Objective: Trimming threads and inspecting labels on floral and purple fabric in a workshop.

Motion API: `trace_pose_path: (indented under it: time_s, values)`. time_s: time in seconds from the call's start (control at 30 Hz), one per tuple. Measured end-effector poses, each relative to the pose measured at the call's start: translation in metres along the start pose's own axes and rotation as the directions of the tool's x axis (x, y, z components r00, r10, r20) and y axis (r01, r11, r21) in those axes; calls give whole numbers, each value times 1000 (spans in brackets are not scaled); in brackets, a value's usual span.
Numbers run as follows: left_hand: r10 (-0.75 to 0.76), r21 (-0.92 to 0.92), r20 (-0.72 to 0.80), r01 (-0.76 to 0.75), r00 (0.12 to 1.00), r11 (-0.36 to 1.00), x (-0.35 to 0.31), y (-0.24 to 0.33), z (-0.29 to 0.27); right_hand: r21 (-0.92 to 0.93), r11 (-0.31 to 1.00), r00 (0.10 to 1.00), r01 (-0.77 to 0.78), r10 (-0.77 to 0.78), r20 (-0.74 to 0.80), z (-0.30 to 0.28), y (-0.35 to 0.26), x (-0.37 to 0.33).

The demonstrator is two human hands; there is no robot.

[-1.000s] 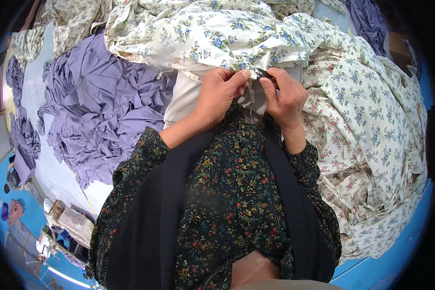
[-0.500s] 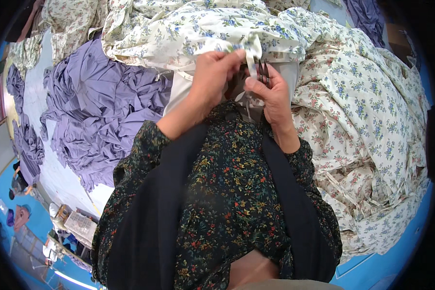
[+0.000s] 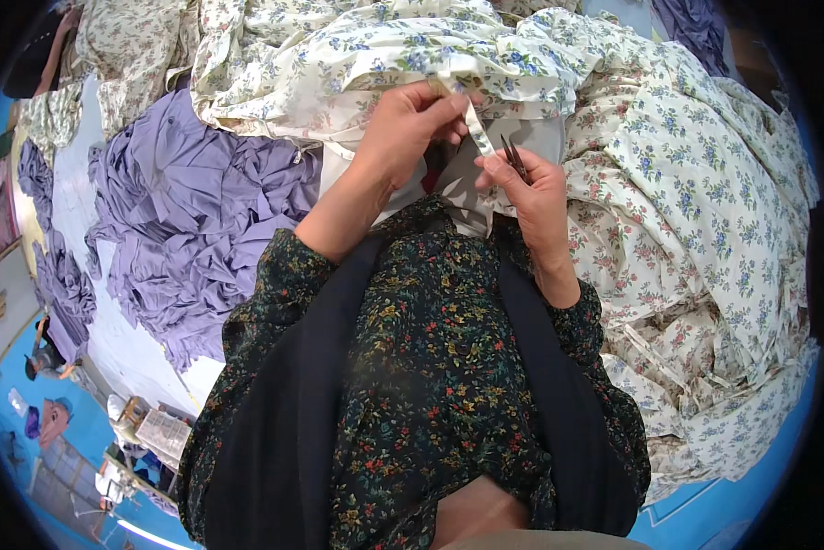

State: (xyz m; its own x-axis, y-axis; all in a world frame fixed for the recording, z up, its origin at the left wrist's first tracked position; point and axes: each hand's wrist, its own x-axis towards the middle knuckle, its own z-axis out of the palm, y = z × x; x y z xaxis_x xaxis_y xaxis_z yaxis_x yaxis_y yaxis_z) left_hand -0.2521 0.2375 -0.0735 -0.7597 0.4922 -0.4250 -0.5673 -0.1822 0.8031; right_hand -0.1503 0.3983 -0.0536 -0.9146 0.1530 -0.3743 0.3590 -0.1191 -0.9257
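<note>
Floral cloth (image 3: pixel 696 183), both grips (image 3: pixel 403 133) (image 3: pixel 538 197) pinching white strip (image 3: pixel 477 131)

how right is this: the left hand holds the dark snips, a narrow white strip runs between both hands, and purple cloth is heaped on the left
Not quite: the dark snips are in the right hand, not the left hand, as the head view shows. The narrow white strip does run between both hands, and purple cloth is heaped on the left.

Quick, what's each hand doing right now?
Left hand: closed, pinching a narrow pale strip.
Right hand: closed, holding dark snips and the strip lower down.
</note>
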Motion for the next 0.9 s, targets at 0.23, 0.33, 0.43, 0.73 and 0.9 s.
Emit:
trace_pose_path:
  time_s: [0.23,0.33,0.43,0.73,0.9]
  values:
    - [53,192,-97,-34,994,981,-16,-8,8,-144,966,974,215,-224,-47,2,9,20]
    - [56,182,-56,-45,997,982,-18,-12,6,278,960,1000,29,-28,-7,-8,5,19]
    - [23,81,-51,-19,998,997,-21,-14,5,596,802,999,48,-26,-45,-27,6,27]
    - [-160,-129,-42,154,986,980,-24,-11,9,-223,945,970,241,-239,36,-14,12,8]
    - [-138,-148,-11,134,990,980,-25,-13,10,-352,830,894,433,-446,51,-7,18,14]
